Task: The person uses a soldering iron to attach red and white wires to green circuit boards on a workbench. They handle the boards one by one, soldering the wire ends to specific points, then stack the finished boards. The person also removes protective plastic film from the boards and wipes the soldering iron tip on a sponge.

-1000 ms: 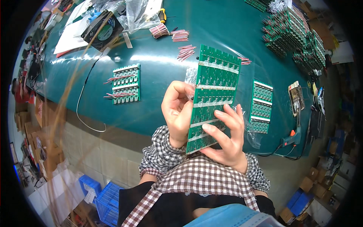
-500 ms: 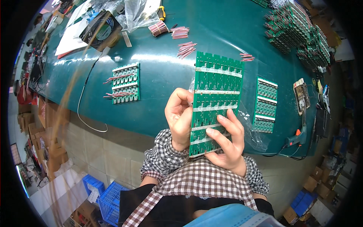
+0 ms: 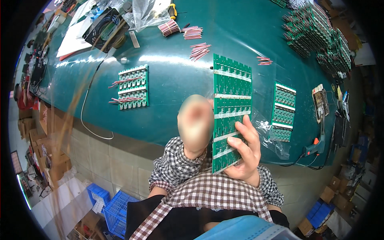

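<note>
A green circuit board panel with pale strips across it stands tilted up in front of me, its left edge turned partly toward me. My right hand grips its lower right part, with the fingers on the near face. Close against the left edge is my left hand; it is blurred, and its fingers are mostly hidden beside or behind the panel. Small dark parts show at the panel's upper left edge. On the table lie a second board panel with red and white wires, left, and a third board panel, right.
Bundles of red and white wires lie beyond the panel. A soldering iron rests at the right table edge. Stacked boards stand far right, a black fan far left. A clear plastic bag lies beside my right hand.
The panel has turned so its face looks narrower, and its left edge has shifted right. My left hand has moved slightly right and looks blurred. My right hand keeps its grip.
</note>
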### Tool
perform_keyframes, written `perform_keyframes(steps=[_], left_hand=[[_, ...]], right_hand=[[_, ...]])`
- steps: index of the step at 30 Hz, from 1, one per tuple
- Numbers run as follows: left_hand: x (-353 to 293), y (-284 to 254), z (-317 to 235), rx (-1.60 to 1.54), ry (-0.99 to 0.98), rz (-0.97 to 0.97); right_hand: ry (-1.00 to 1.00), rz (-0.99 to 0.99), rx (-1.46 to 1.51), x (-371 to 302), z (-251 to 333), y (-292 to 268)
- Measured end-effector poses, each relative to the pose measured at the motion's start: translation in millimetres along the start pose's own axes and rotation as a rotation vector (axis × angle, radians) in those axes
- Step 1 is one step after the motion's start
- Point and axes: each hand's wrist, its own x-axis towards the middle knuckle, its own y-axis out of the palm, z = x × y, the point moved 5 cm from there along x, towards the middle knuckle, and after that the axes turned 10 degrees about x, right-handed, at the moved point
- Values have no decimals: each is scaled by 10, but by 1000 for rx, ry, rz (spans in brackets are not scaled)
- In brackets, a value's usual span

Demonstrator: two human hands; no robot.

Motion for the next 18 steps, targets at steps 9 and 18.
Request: perform_keyframes(steps=[9,18], left_hand=[[33,-47,3,-25,-58,1],[22,-62,29,-16,-60,2]], right_hand=[[7,-2,-23,30,14,35],[0,-19,-6,22,21,36]])
